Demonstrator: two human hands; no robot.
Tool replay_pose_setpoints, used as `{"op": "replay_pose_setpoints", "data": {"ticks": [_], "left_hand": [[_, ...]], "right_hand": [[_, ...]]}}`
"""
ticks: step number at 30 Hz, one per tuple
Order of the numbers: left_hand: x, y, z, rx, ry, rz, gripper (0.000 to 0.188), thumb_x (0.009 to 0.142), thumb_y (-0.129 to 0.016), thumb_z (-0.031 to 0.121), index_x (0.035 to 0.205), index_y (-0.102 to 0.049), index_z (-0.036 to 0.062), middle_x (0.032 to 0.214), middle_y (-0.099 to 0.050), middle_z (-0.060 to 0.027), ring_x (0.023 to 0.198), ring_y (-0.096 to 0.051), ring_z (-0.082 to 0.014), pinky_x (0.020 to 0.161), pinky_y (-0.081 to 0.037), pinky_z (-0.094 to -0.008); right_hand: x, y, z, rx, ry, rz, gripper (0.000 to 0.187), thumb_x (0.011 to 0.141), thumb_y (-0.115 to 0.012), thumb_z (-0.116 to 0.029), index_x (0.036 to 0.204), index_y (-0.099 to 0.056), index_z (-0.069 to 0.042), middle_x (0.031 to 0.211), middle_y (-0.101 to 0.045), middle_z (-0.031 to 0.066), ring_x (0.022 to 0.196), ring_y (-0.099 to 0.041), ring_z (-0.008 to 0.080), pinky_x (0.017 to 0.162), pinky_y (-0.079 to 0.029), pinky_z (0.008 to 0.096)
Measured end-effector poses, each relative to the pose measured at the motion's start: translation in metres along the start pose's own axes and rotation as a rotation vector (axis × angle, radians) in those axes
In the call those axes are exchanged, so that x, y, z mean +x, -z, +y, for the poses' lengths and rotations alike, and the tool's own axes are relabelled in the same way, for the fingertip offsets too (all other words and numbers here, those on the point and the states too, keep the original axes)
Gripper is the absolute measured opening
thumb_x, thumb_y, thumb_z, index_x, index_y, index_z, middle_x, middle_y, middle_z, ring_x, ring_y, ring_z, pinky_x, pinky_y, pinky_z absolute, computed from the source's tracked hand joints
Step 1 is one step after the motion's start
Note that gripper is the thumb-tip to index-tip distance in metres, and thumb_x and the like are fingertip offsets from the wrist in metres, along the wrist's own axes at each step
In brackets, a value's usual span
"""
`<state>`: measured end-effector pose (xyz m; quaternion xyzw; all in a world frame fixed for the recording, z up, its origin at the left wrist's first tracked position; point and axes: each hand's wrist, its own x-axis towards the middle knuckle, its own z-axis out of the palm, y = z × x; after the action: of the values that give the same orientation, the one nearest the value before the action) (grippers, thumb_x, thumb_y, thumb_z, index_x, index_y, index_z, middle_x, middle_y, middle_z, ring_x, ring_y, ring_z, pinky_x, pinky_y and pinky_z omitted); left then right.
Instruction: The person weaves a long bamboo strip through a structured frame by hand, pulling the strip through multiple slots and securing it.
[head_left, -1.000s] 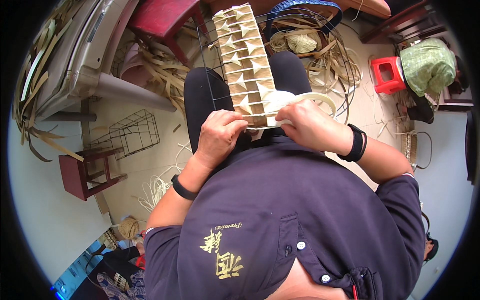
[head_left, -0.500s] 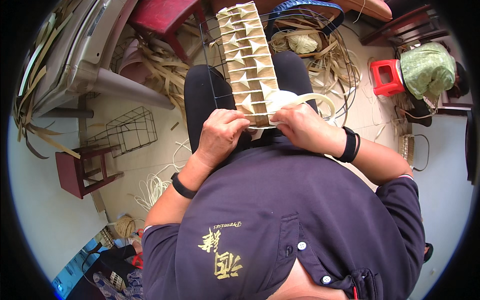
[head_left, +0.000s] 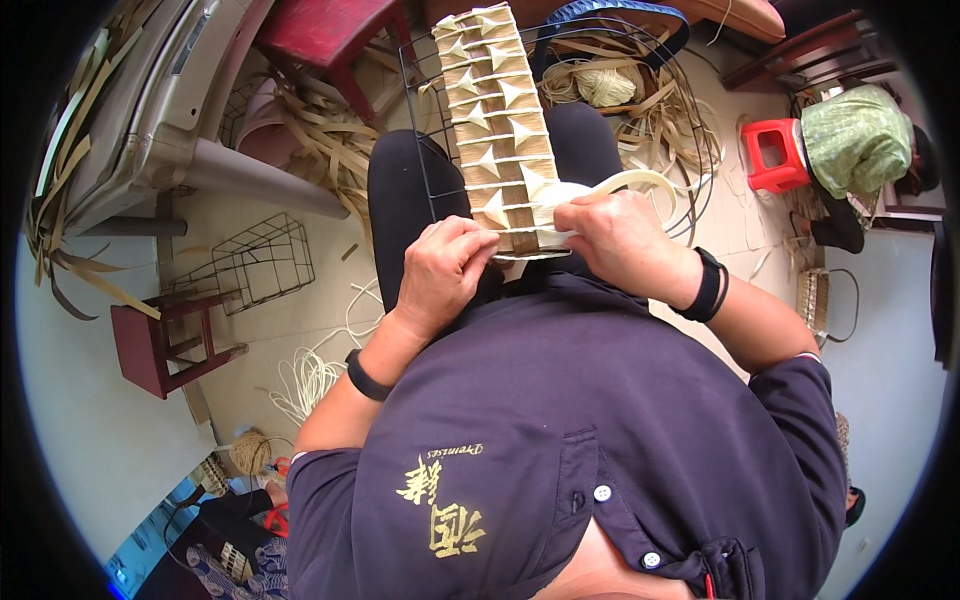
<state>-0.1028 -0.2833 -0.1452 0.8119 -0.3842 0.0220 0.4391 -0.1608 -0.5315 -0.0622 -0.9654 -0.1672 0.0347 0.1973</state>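
Note:
Across my thighs lies a long woven basket panel [head_left: 495,110] on a black wire frame [head_left: 425,110]. Tan strips are crossed by cream bands, with pointed folded tabs in two rows. My left hand [head_left: 440,265] is closed at the panel's near left corner, thumb and fingers pinching its edge. At the near right corner, my right hand [head_left: 622,240] pinches a wide cream strip [head_left: 640,178], whose loop curves up and to the right behind the knuckles. The fingertips of the right hand hide part of the strip where it meets the panel.
A red stool [head_left: 770,157] stands right, beside a person in green cloth [head_left: 855,140]. Loose strips and a cream yarn ball [head_left: 608,85] lie beyond my knees. On the left are a wire frame [head_left: 265,262], a dark red stool [head_left: 165,345] and a coil of cream cord [head_left: 305,385].
My right hand has shifted slightly right, away from the panel's middle, with the cream strip in its fingers. The strip's loop has moved a little. My left hand stays nearly in place.

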Motion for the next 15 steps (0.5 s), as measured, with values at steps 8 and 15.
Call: {"op": "replay_pose_setpoints", "data": {"ticks": [8,15], "left_hand": [[-0.001,-0.002,0.007,-0.064,0.152,0.026,0.017,0.08,-0.084,0.008,0.094,-0.075,0.0024,0.104,-0.063,-0.0107,0.093,-0.067,-0.0262,0.077,-0.057,-0.0354],[0.001,-0.008,0.01,-0.101,0.249,0.012,0.016,0.079,-0.083,0.01,0.084,-0.07,0.0013,0.104,-0.063,-0.0117,0.087,-0.067,-0.0294,0.075,-0.054,-0.0389]], "right_hand": [[0.01,-0.031,0.001,0.031,0.116,0.068,0.012,0.075,-0.071,-0.002,0.082,-0.061,-0.006,0.075,-0.063,0.0105,0.072,-0.067,0.0363,0.064,-0.054,0.0455],[0.011,-0.032,-0.007,-0.036,0.119,0.084,0.013,0.077,-0.07,-0.003,0.086,-0.061,-0.005,0.078,-0.063,0.0104,0.078,-0.068,0.0337,0.068,-0.055,0.0444]]}}
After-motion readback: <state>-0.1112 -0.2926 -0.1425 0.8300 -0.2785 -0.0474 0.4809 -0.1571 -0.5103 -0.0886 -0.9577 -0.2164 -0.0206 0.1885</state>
